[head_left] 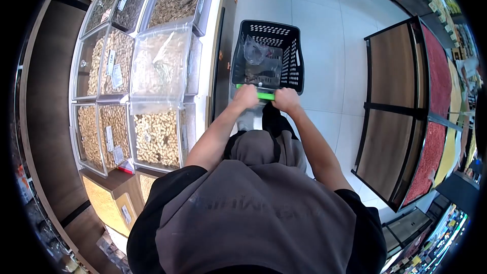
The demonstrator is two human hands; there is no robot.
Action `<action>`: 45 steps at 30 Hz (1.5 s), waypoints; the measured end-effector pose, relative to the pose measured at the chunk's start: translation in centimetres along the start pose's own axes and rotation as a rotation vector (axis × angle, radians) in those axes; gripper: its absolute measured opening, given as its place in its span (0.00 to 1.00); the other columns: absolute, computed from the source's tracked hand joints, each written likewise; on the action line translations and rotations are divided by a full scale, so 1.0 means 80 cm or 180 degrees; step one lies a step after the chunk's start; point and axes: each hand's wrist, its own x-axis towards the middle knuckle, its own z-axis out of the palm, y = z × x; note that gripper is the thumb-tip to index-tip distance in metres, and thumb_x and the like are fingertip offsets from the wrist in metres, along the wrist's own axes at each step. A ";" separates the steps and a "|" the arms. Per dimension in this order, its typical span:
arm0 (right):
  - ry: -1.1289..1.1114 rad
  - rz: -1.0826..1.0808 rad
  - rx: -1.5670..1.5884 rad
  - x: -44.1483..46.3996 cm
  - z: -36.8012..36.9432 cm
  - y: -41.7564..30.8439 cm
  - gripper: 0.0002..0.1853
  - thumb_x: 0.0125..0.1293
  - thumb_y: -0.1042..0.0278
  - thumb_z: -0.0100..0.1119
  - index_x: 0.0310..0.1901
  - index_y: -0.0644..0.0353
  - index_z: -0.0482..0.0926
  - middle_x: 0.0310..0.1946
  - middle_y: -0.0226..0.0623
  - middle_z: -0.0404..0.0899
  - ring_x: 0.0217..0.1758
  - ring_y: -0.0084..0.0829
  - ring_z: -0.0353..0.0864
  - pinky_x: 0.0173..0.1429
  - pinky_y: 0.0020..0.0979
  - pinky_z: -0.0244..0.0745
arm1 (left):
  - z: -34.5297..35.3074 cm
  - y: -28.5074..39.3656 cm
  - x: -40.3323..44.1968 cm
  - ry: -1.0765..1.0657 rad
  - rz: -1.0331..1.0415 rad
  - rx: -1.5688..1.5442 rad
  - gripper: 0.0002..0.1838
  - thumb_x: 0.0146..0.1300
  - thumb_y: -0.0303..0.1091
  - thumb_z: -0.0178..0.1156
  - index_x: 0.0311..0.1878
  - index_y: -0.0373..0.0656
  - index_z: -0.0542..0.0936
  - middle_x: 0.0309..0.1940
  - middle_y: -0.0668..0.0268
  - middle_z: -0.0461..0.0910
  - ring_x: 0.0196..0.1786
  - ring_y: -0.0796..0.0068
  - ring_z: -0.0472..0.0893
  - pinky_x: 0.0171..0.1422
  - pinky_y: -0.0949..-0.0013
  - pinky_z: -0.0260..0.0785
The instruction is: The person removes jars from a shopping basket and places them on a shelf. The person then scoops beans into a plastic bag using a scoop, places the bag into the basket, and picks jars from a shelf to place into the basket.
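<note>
In the head view, a black plastic shopping basket (298, 53) with perforated sides is in front of me, low over the pale floor. Across its near side runs a bright green handle (265, 96). My left hand (246, 96) is wrapped round the left end of that handle, and my right hand (286, 100) grips the right end. Inside the basket lies a crumpled clear plastic bag (254, 52) near the left wall. Something dark rests at the basket's bottom, too unclear to name.
At left, clear bins of peanuts (156, 134) and other dry goods line a counter; a plastic bag (161, 66) covers one bin. On the right stands a wooden display stand (390, 66) with red goods (435, 71) on top. Pale floor tiles (319, 35) stretch between them.
</note>
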 end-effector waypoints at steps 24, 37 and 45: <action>-0.0270 -0.0383 -0.0199 0.235 -0.145 0.120 0.15 0.58 0.57 0.56 0.32 0.60 0.86 0.33 0.49 0.85 0.36 0.46 0.87 0.44 0.43 0.82 | -0.120 0.068 0.206 0.0822 -0.0658 -0.0319 0.09 0.44 0.30 0.65 0.29 0.36 0.85 0.34 0.48 0.83 0.47 0.50 0.82 0.53 0.54 0.76; -0.0218 -0.0091 -0.0367 0.369 -0.192 0.130 0.17 0.59 0.54 0.58 0.31 0.61 0.85 0.31 0.50 0.85 0.37 0.49 0.86 0.45 0.44 0.82 | -0.202 0.032 0.335 0.0311 -0.0518 -0.0220 0.10 0.52 0.30 0.60 0.36 0.38 0.85 0.41 0.50 0.84 0.55 0.51 0.79 0.59 0.56 0.73; -0.0121 0.0007 -0.0272 0.427 -0.230 0.130 0.18 0.60 0.54 0.60 0.32 0.63 0.85 0.32 0.55 0.84 0.38 0.53 0.85 0.47 0.47 0.81 | -0.204 0.028 0.402 0.1695 -0.0588 -0.0354 0.09 0.49 0.31 0.64 0.34 0.39 0.85 0.51 0.52 0.77 0.57 0.53 0.76 0.59 0.54 0.72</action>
